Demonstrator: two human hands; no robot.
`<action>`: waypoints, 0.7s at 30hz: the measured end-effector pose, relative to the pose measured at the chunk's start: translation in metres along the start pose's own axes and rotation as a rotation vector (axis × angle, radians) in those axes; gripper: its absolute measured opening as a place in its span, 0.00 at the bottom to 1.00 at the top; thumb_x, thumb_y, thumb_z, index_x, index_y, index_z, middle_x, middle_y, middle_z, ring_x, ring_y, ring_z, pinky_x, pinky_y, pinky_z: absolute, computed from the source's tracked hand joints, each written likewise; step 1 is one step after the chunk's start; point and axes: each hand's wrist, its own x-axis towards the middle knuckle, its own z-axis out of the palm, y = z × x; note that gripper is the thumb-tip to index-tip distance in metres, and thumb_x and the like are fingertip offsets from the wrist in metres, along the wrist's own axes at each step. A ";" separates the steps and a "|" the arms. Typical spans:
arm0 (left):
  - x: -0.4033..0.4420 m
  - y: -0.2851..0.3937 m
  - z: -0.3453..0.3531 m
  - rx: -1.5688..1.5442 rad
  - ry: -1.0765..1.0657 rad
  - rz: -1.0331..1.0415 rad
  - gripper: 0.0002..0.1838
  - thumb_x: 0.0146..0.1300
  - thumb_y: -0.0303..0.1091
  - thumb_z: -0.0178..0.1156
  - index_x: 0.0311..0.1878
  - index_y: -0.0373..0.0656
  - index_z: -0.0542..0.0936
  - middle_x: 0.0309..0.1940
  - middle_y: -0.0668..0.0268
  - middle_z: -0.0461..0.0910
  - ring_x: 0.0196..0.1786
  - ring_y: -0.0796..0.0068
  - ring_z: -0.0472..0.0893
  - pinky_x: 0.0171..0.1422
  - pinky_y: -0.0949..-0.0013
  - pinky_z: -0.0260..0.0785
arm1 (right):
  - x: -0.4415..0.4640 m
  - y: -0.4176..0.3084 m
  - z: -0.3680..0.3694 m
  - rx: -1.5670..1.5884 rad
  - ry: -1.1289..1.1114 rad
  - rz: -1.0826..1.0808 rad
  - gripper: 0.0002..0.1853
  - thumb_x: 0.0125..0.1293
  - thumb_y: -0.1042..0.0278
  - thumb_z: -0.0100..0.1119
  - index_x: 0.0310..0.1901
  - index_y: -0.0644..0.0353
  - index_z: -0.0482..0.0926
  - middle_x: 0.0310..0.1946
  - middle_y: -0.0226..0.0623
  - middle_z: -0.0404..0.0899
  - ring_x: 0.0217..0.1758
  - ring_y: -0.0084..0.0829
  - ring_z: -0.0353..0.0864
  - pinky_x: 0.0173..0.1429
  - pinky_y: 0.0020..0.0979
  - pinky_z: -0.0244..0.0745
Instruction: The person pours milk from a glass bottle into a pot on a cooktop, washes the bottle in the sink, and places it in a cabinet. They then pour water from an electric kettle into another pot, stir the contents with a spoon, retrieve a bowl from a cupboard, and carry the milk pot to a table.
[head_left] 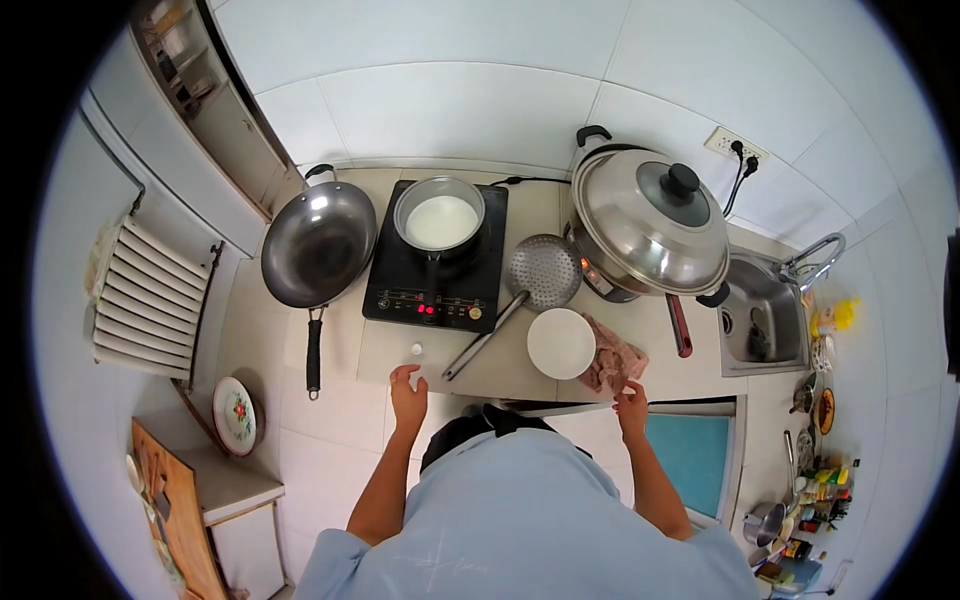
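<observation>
Small kitchen seen from above: a white-tiled wall [460, 110] behind a pale beige tiled counter [495, 372]. On the counter, a flat black induction cooktop [385, 270] with a lit red display [426, 309] carries a round silver-grey metal pot [438, 187] holding smooth white liquid [441, 222]. To the cooktop's left is a dark metal wok [318, 250]; to its right lie a grey perforated metal skimmer [545, 272] and a large steel pot with a domed lid [640, 215].

At the front edge, a crumpled pinkish-brown cloth [617, 358] lies against a round white bowl [560, 343]. The person's right hand [631, 408] is at the cloth's near corner; whether its fingers grip it cannot be told. The left hand [408, 400] is empty, fingers loosely bent, near a small white object [417, 349].

Heating appears to be under way: the metal pot is already in place, with no boiling visible. The cloth is not yet folded or lifted clear.
</observation>
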 end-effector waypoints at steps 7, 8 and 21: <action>0.001 0.002 0.008 -0.336 -0.063 -0.428 0.12 0.52 0.28 0.52 0.41 0.37 0.76 0.38 0.60 0.75 0.41 0.69 0.74 0.47 0.70 0.65 | 0.021 -0.010 0.010 -0.496 0.142 -0.354 0.16 0.50 0.72 0.55 0.43 0.54 0.70 0.34 0.44 0.73 0.37 0.45 0.75 0.37 0.42 0.70; 0.001 0.006 0.008 -0.327 -0.052 -0.436 0.12 0.52 0.28 0.52 0.41 0.36 0.76 0.37 0.60 0.76 0.42 0.70 0.74 0.47 0.71 0.64 | 0.022 -0.015 0.015 -0.501 0.133 -0.411 0.16 0.50 0.72 0.55 0.43 0.54 0.71 0.35 0.45 0.73 0.37 0.46 0.74 0.38 0.42 0.70; -0.008 0.018 0.003 -0.376 -0.030 -0.474 0.11 0.54 0.28 0.51 0.42 0.38 0.75 0.34 0.65 0.75 0.32 0.79 0.71 0.34 0.74 0.66 | 0.039 0.000 0.017 -0.457 -0.011 -0.437 0.17 0.48 0.74 0.55 0.43 0.56 0.70 0.32 0.42 0.74 0.35 0.43 0.75 0.39 0.40 0.70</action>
